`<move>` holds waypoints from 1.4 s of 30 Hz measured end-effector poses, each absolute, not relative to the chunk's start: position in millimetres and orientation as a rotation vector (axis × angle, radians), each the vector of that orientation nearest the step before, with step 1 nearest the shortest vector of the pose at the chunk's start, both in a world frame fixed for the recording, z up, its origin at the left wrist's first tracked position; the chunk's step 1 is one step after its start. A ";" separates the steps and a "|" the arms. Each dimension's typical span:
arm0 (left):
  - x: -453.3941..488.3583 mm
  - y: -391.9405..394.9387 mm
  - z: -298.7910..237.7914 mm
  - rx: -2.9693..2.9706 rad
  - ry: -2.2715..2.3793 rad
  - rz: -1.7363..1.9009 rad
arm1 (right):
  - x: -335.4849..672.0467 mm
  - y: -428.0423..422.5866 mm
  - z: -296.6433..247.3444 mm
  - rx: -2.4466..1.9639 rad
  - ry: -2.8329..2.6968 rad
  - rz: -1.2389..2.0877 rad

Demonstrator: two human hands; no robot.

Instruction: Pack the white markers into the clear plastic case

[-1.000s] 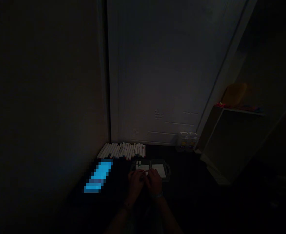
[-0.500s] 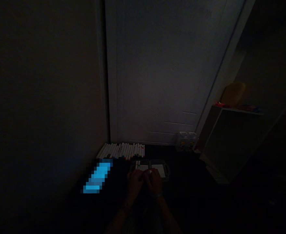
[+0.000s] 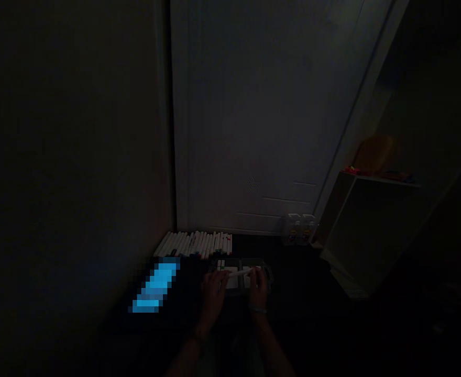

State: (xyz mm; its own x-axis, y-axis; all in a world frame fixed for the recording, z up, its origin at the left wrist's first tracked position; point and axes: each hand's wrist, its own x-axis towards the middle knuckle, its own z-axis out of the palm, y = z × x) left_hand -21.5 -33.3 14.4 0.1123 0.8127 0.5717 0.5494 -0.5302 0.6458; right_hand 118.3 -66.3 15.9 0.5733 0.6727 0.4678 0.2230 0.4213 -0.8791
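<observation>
The scene is very dark. My left hand (image 3: 213,294) and my right hand (image 3: 259,287) reach forward over an open case (image 3: 269,273) with pale compartments on the dark floor. Between them they hold a thin white marker (image 3: 239,273) lying crosswise, one hand at each end, fingers closed on it. Beyond the case a row of several white markers (image 3: 194,244) lies side by side against the door.
A glowing blue screen (image 3: 155,288) lies left of my hands. A white door (image 3: 262,131) stands ahead, a wall at left. Two small clear containers (image 3: 299,230) sit by the door's base. A low white shelf unit (image 3: 356,235) with a yellow object stands at right.
My hands were pressed together over the case; now they have moved apart, with a white marker stretched between them.
</observation>
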 end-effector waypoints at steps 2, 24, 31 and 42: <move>-21.7 -33.5 14.4 2.111 1.394 1.376 | 119.3 -66.2 16.6 -1.135 -0.943 0.349; -25.7 -29.2 12.2 1.805 1.423 1.515 | 116.0 -70.4 18.0 -1.112 -0.997 0.419; -25.3 -28.2 9.1 1.768 1.437 1.471 | 114.2 -72.7 22.4 -1.130 -1.017 0.433; -24.9 -29.1 9.5 1.698 1.359 1.485 | 115.6 -69.2 15.7 -1.183 -1.011 0.399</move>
